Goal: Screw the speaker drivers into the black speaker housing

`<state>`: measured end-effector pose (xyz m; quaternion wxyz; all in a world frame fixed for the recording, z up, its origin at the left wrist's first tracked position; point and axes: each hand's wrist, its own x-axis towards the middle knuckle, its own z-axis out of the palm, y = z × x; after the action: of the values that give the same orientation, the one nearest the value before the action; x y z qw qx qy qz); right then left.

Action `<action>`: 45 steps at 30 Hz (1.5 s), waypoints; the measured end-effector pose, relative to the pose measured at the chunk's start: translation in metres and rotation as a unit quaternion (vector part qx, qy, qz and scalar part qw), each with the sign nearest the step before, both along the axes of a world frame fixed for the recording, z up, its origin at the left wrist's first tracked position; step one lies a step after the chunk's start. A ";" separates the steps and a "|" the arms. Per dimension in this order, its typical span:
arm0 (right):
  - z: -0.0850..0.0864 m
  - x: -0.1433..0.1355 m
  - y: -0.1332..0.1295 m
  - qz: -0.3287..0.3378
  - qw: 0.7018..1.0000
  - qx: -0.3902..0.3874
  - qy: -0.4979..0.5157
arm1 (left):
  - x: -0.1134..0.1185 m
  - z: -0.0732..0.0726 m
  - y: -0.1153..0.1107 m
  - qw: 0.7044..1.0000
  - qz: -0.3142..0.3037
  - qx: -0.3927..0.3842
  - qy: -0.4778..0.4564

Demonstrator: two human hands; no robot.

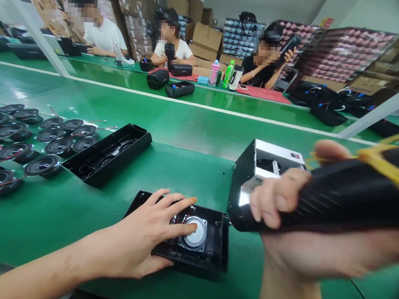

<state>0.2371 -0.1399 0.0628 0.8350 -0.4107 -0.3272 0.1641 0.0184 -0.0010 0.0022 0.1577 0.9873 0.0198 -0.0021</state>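
My left hand (149,235) lies flat on a black speaker housing (212,250) at the near edge of the green bench, fingertips pressing a round silver speaker driver (198,234) seated in it. My right hand (282,213) grips a black power tool (335,198) with a yellow cord, its tip pointing left toward the housing's right edge. Behind the tool stands a small black and silver box (267,163).
A second empty black housing (107,153) lies to the left, next to several loose speaker drivers (42,142) with red wires. Three people sit across the green conveyor (200,123) with speakers, bottles and stacked cartons behind.
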 end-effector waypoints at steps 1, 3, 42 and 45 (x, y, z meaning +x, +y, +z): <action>-0.002 -0.005 0.007 0.014 1.000 0.001 0.010 | -0.001 -0.002 0.000 1.000 -0.001 0.004 -0.005; -0.009 -0.011 0.019 0.031 0.999 -0.005 0.033 | -0.002 -0.006 0.001 1.000 -0.001 0.009 -0.015; -0.064 -0.019 0.039 0.153 0.987 -0.019 -0.048 | 0.004 -0.003 0.002 1.000 -0.021 0.012 0.001; -0.063 -0.019 0.036 0.173 0.984 -0.027 -0.028 | 0.004 -0.005 0.002 1.000 -0.024 0.009 -0.002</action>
<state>0.2178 -0.1038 0.0003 0.7733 -0.3751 -0.4115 0.3032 0.0221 0.0010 -0.0024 0.1487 0.9889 -0.0040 -0.0034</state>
